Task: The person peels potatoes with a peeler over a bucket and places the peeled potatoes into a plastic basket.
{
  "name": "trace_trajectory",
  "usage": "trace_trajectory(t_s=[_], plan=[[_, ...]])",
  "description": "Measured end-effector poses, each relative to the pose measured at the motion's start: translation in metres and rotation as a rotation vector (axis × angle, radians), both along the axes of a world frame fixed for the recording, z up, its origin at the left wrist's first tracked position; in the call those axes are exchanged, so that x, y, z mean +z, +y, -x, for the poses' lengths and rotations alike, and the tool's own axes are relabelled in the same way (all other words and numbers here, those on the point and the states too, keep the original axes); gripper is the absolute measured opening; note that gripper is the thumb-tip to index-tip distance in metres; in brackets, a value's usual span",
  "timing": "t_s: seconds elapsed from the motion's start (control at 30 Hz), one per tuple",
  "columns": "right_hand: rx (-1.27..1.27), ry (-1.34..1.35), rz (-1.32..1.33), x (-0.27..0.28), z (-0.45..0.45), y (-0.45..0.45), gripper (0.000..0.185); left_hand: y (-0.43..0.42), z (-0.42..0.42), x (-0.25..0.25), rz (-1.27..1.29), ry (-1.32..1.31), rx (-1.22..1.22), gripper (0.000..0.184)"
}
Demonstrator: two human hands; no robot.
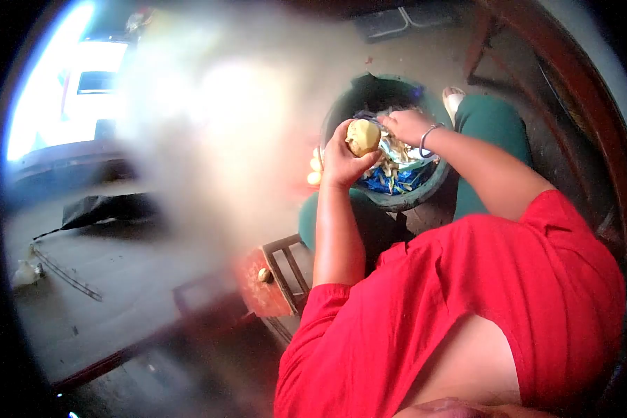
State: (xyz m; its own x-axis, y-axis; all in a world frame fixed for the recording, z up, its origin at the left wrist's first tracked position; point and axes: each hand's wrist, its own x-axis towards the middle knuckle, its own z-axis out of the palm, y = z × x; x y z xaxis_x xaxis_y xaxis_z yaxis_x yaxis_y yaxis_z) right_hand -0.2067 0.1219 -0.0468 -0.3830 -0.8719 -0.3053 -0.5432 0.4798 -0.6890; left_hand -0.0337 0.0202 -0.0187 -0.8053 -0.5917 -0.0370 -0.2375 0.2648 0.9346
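My left hand [347, 161] is wrapped round a pale yellow, partly peeled, round vegetable [363, 137], held up over a dark green tub [437, 182]. Just to its right, my right hand [405, 127] has its fingers bent together, close to the vegetable; whatever they hold is too small to make out. A metal bangle [428, 140] circles the right wrist. Inside the tub, below both hands, lie peel scraps [396, 161] and blue plastic [390, 181].
Pale round pieces [315, 174] sit at the tub's left side. A red wooden stool [266, 282] carries a small roundish item [264, 274]. Black sheeting [108, 209] lies at the left. Dark red wooden framing [585, 76] curves along the right. Haze blurs the upper left.
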Motion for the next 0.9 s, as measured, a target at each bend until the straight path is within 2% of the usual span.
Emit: trace_trajectory(t_s=[0.07,0.1,0.17,0.23,0.27,0.37,0.47,0.53,0.6,0.67,0.77,0.9], plan=[[-0.065,-0.076,0.204,-0.008,0.000,0.000,0.059,-0.001,-0.001,-0.001,0.027,-0.002,0.015,0.074],[-0.078,-0.186,0.262,-0.002,-0.001,0.000,0.051,-0.001,-0.002,0.000,0.054,-0.008,0.018,0.075],[-0.044,-0.243,0.422,0.010,-0.005,0.004,0.042,0.000,-0.002,0.004,0.054,0.007,0.017,0.075],[-0.017,-0.192,0.505,0.013,-0.011,0.006,0.037,-0.002,0.000,0.006,0.103,-0.064,0.007,0.074],[0.011,-0.146,0.586,0.013,-0.014,0.007,0.032,-0.003,0.000,0.007,0.158,-0.100,0.023,0.065],[0.098,-0.063,0.451,0.020,-0.014,0.010,0.025,0.002,0.001,0.020,0.190,-0.163,0.032,0.056],[0.111,-0.104,0.483,0.018,-0.014,0.011,0.024,-0.009,-0.002,-0.006,0.312,-0.091,0.041,0.047],[0.111,-0.137,0.529,0.019,-0.014,0.011,0.025,-0.012,-0.002,-0.009,0.314,-0.069,0.024,0.047],[0.158,-0.098,0.421,0.024,-0.012,0.011,0.027,-0.013,-0.001,-0.009,0.317,-0.047,0.007,0.048],[0.179,-0.064,0.455,0.021,-0.013,0.012,0.029,-0.010,-0.001,-0.006,0.150,-0.054,0.026,0.055],[0.223,0.005,0.480,0.020,-0.013,0.013,0.031,-0.007,-0.002,0.000,0.114,-0.149,0.067,0.063],[0.315,0.124,0.464,0.030,-0.012,0.016,0.033,-0.009,-0.002,-0.002,0.049,-0.174,0.078,0.065]])
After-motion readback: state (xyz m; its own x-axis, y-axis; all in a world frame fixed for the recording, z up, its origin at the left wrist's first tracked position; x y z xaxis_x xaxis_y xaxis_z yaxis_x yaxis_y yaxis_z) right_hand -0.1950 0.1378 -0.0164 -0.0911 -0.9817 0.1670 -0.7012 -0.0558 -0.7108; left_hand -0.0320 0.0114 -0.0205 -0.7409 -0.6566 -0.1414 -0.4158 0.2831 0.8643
